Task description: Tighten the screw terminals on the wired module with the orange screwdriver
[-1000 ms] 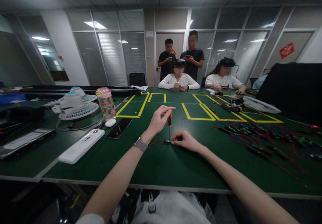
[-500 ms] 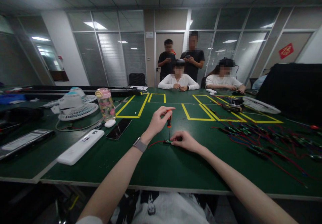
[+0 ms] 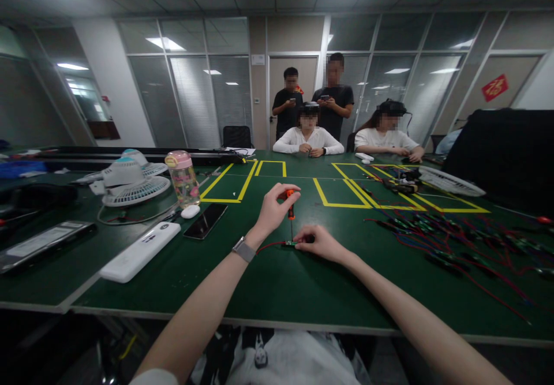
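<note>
My left hand (image 3: 277,207) is closed around the top of an orange and black screwdriver (image 3: 291,207), which stands upright. Its thin shaft runs down to a small green circuit board (image 3: 288,243) on the table. A red wire (image 3: 269,247) trails from the board's left end. With thumb and fingers, my right hand (image 3: 317,242) pinches the right end of the board and rests against the tabletop. The exact contact of the screwdriver's tip is too small to make out.
Many wired circuit boards (image 3: 459,240) lie heaped on the right of the green table (image 3: 259,298). To the left are a phone (image 3: 206,221), a white power bank (image 3: 141,252), a bottle (image 3: 182,180) and a fan (image 3: 136,183). People sit and stand across the table.
The fingers of my left hand have shifted slightly on the screwdriver's handle, showing more of its orange top. My right hand and the board stay in place.
</note>
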Tool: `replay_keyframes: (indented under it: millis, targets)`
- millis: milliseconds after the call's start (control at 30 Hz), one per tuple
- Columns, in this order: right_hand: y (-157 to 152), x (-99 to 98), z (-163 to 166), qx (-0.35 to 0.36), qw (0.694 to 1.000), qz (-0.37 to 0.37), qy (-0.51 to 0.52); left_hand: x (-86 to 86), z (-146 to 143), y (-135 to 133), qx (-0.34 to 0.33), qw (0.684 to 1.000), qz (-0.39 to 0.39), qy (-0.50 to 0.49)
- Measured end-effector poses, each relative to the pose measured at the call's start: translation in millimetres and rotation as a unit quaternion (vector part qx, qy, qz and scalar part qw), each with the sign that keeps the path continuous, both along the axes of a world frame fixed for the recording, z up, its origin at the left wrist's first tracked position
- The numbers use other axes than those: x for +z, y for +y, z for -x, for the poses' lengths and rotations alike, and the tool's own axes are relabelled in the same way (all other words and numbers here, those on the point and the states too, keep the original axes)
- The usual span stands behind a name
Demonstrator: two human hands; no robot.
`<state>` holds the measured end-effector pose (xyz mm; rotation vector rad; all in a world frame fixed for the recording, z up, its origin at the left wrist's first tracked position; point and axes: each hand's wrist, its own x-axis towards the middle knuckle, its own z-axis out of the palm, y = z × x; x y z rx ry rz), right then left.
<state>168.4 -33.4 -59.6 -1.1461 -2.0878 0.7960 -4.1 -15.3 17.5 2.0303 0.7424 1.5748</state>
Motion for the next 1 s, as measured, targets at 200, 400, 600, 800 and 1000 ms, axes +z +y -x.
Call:
replay_keyframes:
  millis: [200,400,600,800,1000]
  targets:
    - [0,0.6,0,0.003,1.0,-0.004,-0.002,0.2,-3,0,-0.084,0.994,0.057,-0.041]
    - [0,0.4,0,0.004,1.0,-0.002,-0.007,-3.6,-5,7,-0.113,0.976,0.122,-0.14]
    - [-1,1.8,1,0.002,1.0,0.001,-0.006,-6.3,-8,8,-0.134,0.958,0.172,-0.189]
    - [-1,3.1,1,0.0,1.0,0.001,-0.011,-8.7,-12,7,-0.204,0.902,0.239,-0.297]
    - [-3,4.5,1,0.003,1.0,0.001,-0.013,-10.1,-8,11,-0.235,0.872,0.284,-0.323]
